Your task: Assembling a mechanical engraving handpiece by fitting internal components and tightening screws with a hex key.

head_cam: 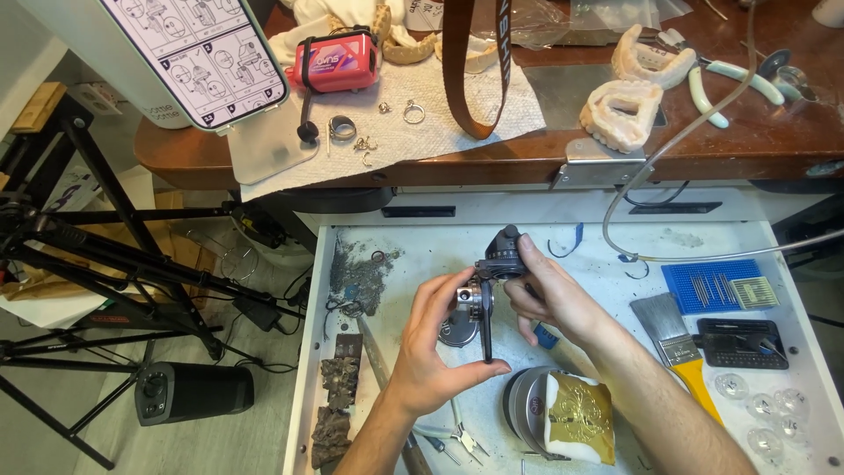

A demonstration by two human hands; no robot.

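Brush (673, 339) lies in tray (791, 255), right of both hands (492, 317).

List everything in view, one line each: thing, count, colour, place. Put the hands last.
dental casts: two, pale pink, bench top right
rings: several, silvery, on white cloth
leather strap: one, brown, hanging over bench
phone: one, white-framed, top left
brush: one, yellow handle, tray right
bur block: one, blue, tray right
pliers: one, pale handles, tray bottom
speaker: one, black, floor left
metal tool: one, dark, held above tray
left hand: grips the tool's lower part
right hand: holds the tool's top
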